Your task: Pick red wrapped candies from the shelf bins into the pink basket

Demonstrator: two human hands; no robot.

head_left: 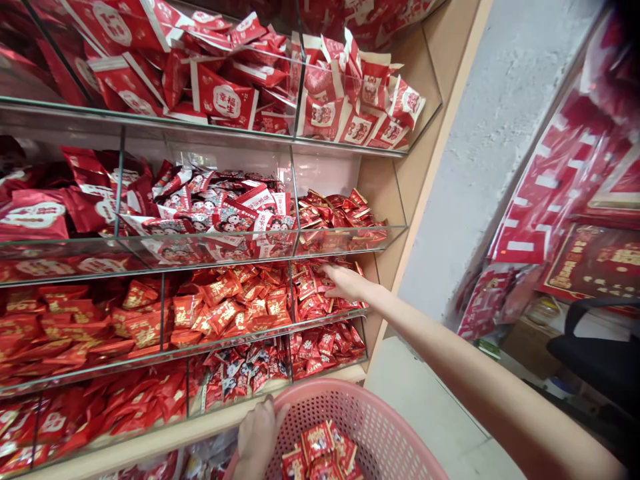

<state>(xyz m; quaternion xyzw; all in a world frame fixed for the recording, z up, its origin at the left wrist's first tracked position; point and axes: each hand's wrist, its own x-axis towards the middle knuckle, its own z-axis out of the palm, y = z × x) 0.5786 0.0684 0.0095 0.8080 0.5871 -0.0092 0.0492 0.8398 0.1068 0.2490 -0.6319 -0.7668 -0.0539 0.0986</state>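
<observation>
My left hand (256, 432) is closed on the rim of a pink plastic basket (395, 433) with a perforated wall. Inside the basket lie several small red candy packets (320, 443) with gold edges. My right hand (346, 283) reaches into the right-end compartment of a shelf, over small red packets (311, 303) with gold print. Its fingers are stretched out and apart, touching or just above these packets; the exact contact is not clear. I see nothing held in it.
Glass-fronted shelves hold large red packets (227, 100), patterned packets (235, 217), orange-red packets (143, 327) and gold-edged packets (345, 210). Glass dividers (293, 193) separate the compartments. A wooden side panel (430, 167) ends the unit. A black chair (600, 347) stands at right.
</observation>
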